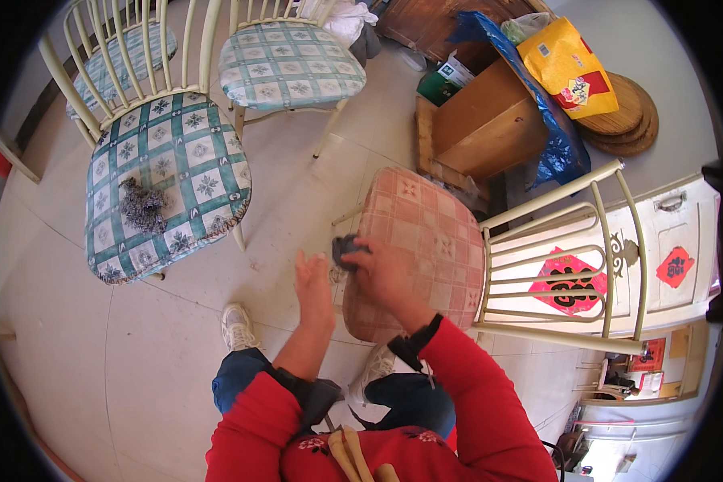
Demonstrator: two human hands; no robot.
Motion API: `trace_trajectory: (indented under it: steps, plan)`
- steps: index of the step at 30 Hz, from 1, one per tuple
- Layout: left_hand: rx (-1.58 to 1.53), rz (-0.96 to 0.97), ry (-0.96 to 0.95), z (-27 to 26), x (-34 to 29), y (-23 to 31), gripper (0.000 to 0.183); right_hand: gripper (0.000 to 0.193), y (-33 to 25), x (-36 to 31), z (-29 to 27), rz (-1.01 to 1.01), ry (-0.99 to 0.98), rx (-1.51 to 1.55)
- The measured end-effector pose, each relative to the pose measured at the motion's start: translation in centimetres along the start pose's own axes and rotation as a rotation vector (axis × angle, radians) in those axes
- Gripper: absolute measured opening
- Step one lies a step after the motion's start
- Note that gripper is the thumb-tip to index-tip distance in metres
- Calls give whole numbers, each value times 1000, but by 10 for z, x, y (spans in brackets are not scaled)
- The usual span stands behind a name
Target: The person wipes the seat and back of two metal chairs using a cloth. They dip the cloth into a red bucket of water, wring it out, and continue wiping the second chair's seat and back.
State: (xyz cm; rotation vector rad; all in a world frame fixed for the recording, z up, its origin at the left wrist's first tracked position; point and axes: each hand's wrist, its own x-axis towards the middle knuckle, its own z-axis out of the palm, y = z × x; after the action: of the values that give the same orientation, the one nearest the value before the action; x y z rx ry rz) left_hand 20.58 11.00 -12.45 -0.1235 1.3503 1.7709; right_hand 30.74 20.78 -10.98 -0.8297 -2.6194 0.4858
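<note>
My right hand is closed on a small dark grey bundle beside the left edge of a chair seat with a pink checked cover. What the bundle is made of cannot be made out. Just left of it, my left hand is raised with its fingers apart, a little blurred, and no held thing shows in it. Something small and shiny lies between the two hands, too faint to name. On the green checked seat at left rests a tangled clump of dark grey strands.
Another green checked chair stands behind, with white cloth near it. At the back right are a brown wooden box, blue plastic sheeting, a yellow bag and round wooden boards. My shoe is on the tiled floor.
</note>
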Motion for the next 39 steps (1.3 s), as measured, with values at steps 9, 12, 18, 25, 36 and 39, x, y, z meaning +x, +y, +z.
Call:
trace_trajectory:
  steps: [9,12,18,25,36,39]
  plan:
    - [35,-47,-14,-24,-11,24,72,36,-74,-163,-5,132,-494,345]
    - [27,-56,-39,-28,-9,24,69,42,-62,-177,-12,214,-484,612]
    - [77,-50,-136,-32,-7,16,68,40,26,-21,-64,195,212,400]
    - [56,-75,-190,-26,-11,25,62,43,58,104,-21,389,-11,-244]
    - [20,-17,-176,-14,-12,20,49,36,28,15,-18,164,23,-161]
    - [66,-9,-161,-14,-14,20,48,35,-2,-41,-13,119,26,-110]
